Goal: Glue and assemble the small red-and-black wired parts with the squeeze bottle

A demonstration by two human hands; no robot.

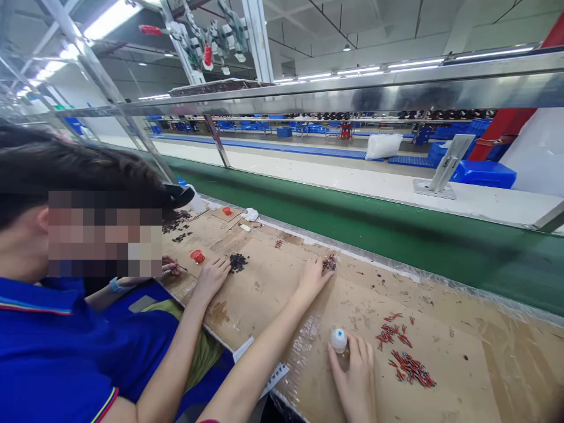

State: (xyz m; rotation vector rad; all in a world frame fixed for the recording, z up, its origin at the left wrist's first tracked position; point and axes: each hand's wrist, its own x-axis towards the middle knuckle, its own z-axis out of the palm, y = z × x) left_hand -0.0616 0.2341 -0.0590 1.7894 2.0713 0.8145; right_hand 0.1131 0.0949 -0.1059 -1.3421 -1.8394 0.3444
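My left hand (314,277) reaches across the cardboard-covered bench to a small pile of dark and red parts (329,262). Its thumb and fingers look apart at the pile's near edge, and some fingertips are hard to make out. Nearer to me, my right hand (356,367) grips a small white bottle (339,339) between thumb and fingers. A blue tip shows on top of the bottle, which points up at the camera. To the right of that hand lie two loose groups of thin red-and-black pieces, an upper group (388,333) and a denser lower heap (413,369).
At left sits a co-worker in a blue shirt (83,346), one hand (214,277) beside a pile of black pieces (238,262). Red caps (197,256), a crumpled white tissue (250,214) and a white bottle stand further along. A green belt (335,214) runs behind the bench.
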